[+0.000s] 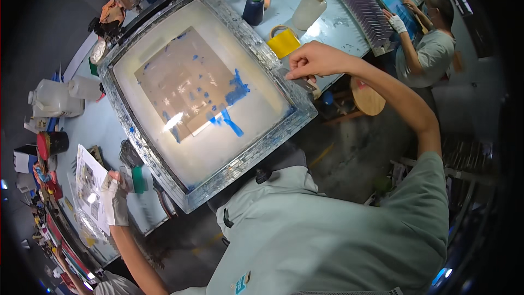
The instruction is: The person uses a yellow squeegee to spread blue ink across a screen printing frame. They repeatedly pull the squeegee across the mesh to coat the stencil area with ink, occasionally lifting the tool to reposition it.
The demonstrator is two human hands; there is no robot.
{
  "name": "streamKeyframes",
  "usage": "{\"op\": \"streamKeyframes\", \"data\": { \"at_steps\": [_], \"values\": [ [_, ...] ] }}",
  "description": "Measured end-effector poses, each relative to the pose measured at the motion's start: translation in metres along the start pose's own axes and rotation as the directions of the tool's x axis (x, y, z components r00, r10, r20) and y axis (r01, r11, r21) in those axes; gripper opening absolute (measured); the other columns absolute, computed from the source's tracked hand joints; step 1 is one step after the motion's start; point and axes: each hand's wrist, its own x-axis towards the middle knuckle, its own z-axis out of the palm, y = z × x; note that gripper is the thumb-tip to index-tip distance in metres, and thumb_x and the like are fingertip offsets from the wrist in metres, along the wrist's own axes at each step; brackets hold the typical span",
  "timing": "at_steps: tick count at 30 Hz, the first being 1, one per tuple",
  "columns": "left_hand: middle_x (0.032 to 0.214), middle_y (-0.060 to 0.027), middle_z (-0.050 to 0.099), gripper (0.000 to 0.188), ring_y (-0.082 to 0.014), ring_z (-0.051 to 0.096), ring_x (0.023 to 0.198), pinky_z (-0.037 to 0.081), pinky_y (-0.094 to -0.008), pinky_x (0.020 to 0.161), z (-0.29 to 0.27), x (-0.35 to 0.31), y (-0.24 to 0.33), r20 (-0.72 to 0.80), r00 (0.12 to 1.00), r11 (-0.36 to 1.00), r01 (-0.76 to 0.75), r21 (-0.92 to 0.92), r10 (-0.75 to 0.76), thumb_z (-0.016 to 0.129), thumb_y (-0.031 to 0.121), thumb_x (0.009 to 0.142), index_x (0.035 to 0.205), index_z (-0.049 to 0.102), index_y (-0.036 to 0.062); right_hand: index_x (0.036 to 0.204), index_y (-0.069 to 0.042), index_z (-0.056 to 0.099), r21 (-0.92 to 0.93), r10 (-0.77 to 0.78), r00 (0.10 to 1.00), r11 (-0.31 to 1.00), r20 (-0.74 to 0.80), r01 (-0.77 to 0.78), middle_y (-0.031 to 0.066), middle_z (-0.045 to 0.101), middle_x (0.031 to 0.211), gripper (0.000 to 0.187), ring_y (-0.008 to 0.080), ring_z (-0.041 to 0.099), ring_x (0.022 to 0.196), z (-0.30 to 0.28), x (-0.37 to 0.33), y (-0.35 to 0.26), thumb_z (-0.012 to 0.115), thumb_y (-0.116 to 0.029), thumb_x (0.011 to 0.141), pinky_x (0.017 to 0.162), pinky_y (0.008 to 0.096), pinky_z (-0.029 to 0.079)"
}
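Note:
A silk-screen printing frame (pixel 245 162) with a taped, worn rim lies tilted in front of me. Its pale mesh (pixel 213 150) surrounds a brownish rectangle (pixel 169 68) with white star-shaped marks and blue patches (pixel 238 88). My left hand (pixel 115 202), in a white glove, grips a printed sheet (pixel 91 177) in what looks like a clear sleeve, left of the frame. My bare right hand (pixel 321 60) is closed in a pinch at the frame's right edge. A small dark flat piece shows under its fingers, but what they hold is not clear.
A yellow tape roll (pixel 283 42), a dark bottle with a green nozzle (pixel 254 8) and a white red-capped bottle (pixel 310 10) stand beyond the frame. White jugs (pixel 57 98) are at left. A round stool (pixel 367 97) is at right. A co-worker (pixel 428 43) handles a blue panel.

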Motion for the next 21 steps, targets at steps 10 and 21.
{"op": "streamKeyframes", "data": {
  "at_steps": [10,21],
  "values": [
    [0.071,0.0041,0.045,0.018,-0.0092,0.042,0.064,0.037,-0.0259,0.06,0.002,-0.008,0.003,-0.057,0.998,1.0,-0.028,-0.008,0.027,0.062,0.022,0.104,0.09,0.058,0.0109,0.078,0.0,0.053,-0.338,-0.34,0.931,0.899,-0.132,0.28,0.0145,0.054,0.065,0.031,0.0294,0.055,0.06,-0.005,0.066,-0.035,0.054,-0.026,0.095,0.063,0.0427,0.046],
    [0.071,0.005,0.045,0.018,-0.0083,0.041,0.064,0.035,-0.0251,0.06,0.009,-0.011,0.009,-0.127,0.991,0.997,-0.025,0.072,0.034,0.063,0.021,0.103,0.088,0.057,0.0123,0.076,0.0,0.053,-0.433,-0.281,0.96,0.863,0.02,0.261,0.0144,0.052,0.063,0.032,0.0266,0.052,0.059,-0.006,0.065,-0.037,0.058,-0.025,0.095,0.061,0.0417,0.044]
  ]
}}
